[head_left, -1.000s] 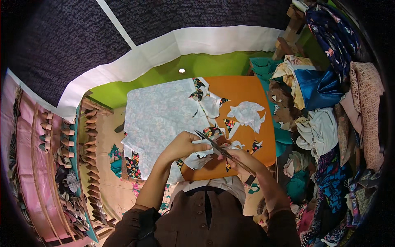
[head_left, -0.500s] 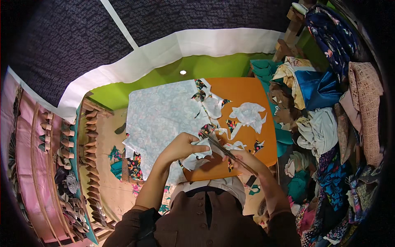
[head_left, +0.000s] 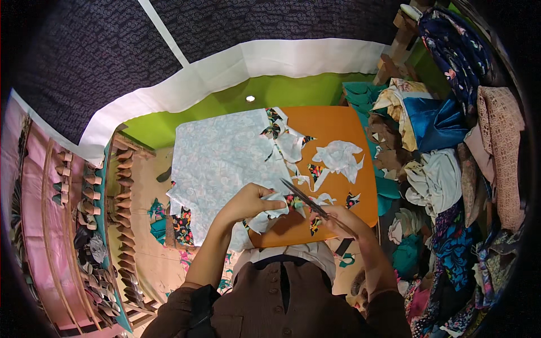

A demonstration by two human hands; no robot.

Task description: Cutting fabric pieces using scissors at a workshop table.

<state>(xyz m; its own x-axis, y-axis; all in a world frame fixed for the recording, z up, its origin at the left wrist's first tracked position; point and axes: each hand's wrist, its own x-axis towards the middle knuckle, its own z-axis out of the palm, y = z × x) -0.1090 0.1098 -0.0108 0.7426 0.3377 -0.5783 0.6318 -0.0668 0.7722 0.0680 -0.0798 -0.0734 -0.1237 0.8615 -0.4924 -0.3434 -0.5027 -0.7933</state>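
Note:
My left hand (head_left: pixel 248 200) pinches a small piece of pale printed fabric (head_left: pixel 269 209) at the near edge of a large pale floral cloth (head_left: pixel 220 163). My right hand (head_left: pixel 338 221) grips a pair of scissors (head_left: pixel 303 198), blades pointing up-left toward the pinched piece, tips close to my left fingers. Both hands work over an orange board (head_left: pixel 338 129) on my lap. A cut-out white flower shape (head_left: pixel 337 156) and several small cut scraps (head_left: pixel 315 169) lie on the board beyond the scissors.
A heap of folded and crumpled fabrics (head_left: pixel 445 169) fills the right side. Rows of small fabric flowers on a pink and teal rack (head_left: pixel 96 225) run along the left. A green surface (head_left: pixel 270 93) and a dark patterned cloth with a white border (head_left: pixel 236 62) lie beyond the board.
The scissors have shifted slightly down and left along the fabric. My left hand has turned the pinched piece a little toward the blades.

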